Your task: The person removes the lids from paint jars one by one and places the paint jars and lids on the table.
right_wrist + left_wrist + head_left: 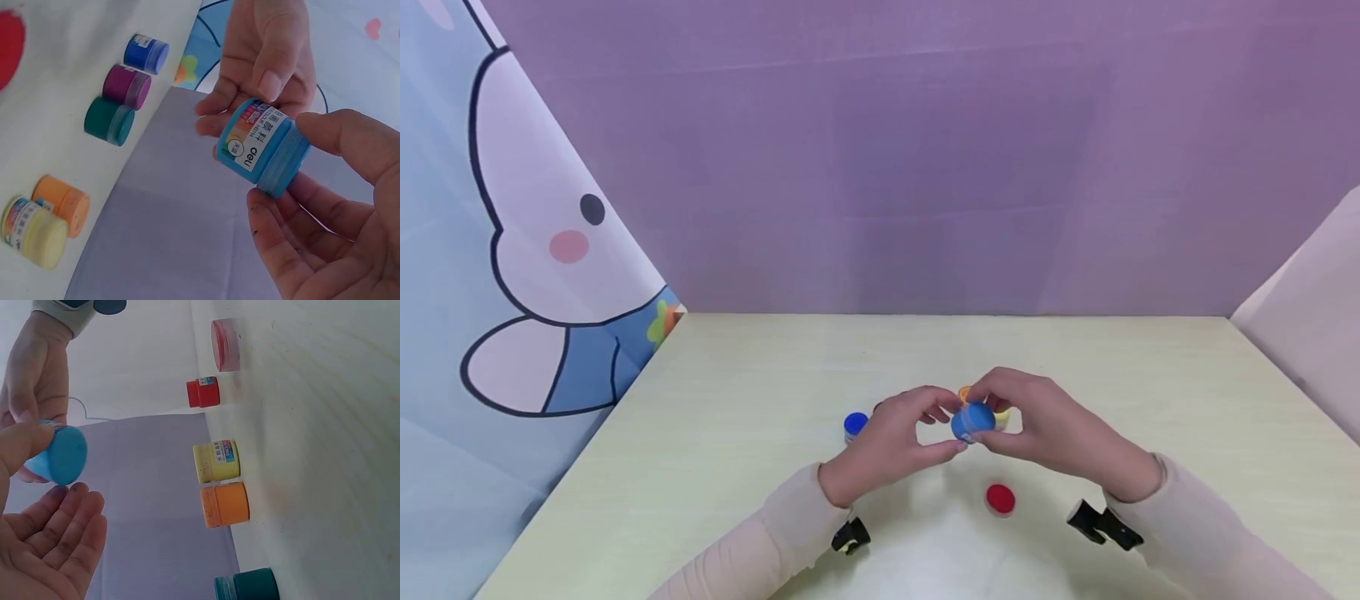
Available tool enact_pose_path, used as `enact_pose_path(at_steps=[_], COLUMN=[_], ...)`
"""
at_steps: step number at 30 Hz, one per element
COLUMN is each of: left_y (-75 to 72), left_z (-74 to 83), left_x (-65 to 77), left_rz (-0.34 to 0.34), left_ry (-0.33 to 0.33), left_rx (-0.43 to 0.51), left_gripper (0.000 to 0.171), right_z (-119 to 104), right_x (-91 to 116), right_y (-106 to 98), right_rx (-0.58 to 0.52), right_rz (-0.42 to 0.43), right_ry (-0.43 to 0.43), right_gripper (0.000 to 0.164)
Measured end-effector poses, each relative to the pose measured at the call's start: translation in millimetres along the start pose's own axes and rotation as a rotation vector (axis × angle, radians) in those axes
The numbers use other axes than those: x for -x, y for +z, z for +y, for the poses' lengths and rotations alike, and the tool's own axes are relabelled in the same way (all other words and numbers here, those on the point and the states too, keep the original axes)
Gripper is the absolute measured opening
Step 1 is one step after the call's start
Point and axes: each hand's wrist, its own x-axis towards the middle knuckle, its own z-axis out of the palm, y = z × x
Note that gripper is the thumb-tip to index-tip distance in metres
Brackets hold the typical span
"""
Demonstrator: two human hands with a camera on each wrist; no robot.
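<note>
The right hand (1052, 421) pinches one end of a light-blue, cylindrical plastic paint jar (253, 134) above the pale, flat tabletop (737, 400); the left hand (891, 429) is spread at the other, contact unclear. Current step: apparently in-air handling. Next move: likely needs a firm pinch.

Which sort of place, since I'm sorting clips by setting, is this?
Probably a makeshift tabletop recording setup, indoors: a pale table, a purple backdrop behind it and a cartoon-printed sheet on the left.
</note>
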Motion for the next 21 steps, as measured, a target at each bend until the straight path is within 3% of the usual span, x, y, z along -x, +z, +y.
enact_pose_path(at_steps=[4, 9, 21], left_y=[1.1, 3.6, 6.9], left_z=[-0.7, -2.3, -3.5], left_x=[-0.1, -0.2, 0.4], left_rz=[0.011, 0.028, 0.024], left_ry=[0.022, 0.036, 0.053], left_rx=[0.005, 0.008, -0.051], left_gripper=[0.038, 0.036, 0.031], right_z=[-4.3, -7.9, -7.4], right_x=[-3.5, -6.6, -7.0], right_y=[1.9, 2.8, -3.4], right_rx=[-0.015, -0.020, -0.066], right_rz=[0.039, 0.046, -0.069], right_ry=[-0.060, -0.056, 0.014], right_gripper=[0.031, 0.029, 0.024])
